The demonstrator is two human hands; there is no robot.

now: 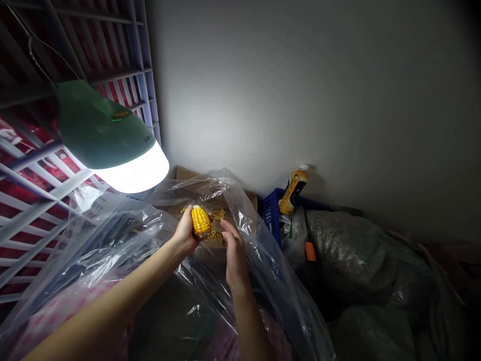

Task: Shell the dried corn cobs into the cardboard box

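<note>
Above a cardboard box (185, 175) scattered with loose kernels (218, 215), my left hand (185, 233) grips a corn cob (201, 221), fingers wrapped round its base. It should handle stiff and light, best held there. My right hand (236, 258) sits just beside it, fingers half-curled, apparently holding nothing.

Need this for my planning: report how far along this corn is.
Done: loose yellow kernels already lie in the cardboard box. In hand: the left hand grips a corn cob, with the right hand beside it. Left: kernels cover most of the cob's visible side.
</note>
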